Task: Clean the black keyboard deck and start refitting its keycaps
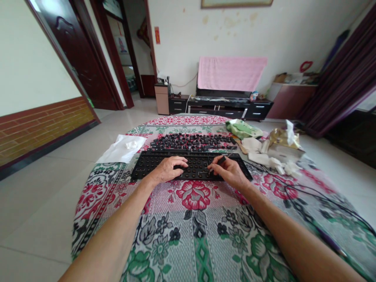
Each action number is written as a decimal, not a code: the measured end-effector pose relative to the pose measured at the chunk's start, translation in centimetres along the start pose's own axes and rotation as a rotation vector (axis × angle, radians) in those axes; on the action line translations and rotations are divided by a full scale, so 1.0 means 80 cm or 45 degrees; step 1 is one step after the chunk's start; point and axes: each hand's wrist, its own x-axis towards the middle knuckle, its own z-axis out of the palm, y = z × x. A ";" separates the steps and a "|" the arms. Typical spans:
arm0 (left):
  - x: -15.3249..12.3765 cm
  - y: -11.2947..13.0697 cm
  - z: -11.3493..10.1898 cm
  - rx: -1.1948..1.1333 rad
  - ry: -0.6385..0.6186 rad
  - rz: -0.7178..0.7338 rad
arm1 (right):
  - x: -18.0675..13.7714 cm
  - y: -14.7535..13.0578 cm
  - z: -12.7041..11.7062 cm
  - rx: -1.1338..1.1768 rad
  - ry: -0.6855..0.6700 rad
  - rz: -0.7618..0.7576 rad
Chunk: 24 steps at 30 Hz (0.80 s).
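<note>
A black keyboard (194,166) with its keycaps off lies across the cloth-covered table. My left hand (169,168) rests on its left-middle part, thumb and fingers apart with nothing between them. Over the right part of the keyboard, my right hand (227,170) pinches a thin black tool (222,160). Its lower end points down at the key sockets; its exact kind is too small to tell. Just behind the keyboard, many loose black keycaps (190,140) are spread in a band.
White paper (122,149) with a crumpled tissue lies left. To the right are a green cloth or bag (243,129), a gold tissue pack (283,139) and crumpled tissues (283,166). A black cable (311,188) runs along the right side, near a dark pen-like tool (330,241).
</note>
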 end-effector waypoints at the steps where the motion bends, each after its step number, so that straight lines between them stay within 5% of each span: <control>1: 0.000 0.001 0.000 -0.008 0.014 -0.010 | 0.000 0.000 0.000 0.003 0.000 -0.002; 16: 0.004 0.002 0.012 0.289 0.028 0.084 | 0.008 0.003 -0.037 0.108 0.206 0.016; 24: 0.040 0.050 0.039 0.469 0.039 0.265 | 0.005 0.021 -0.041 0.171 0.239 0.062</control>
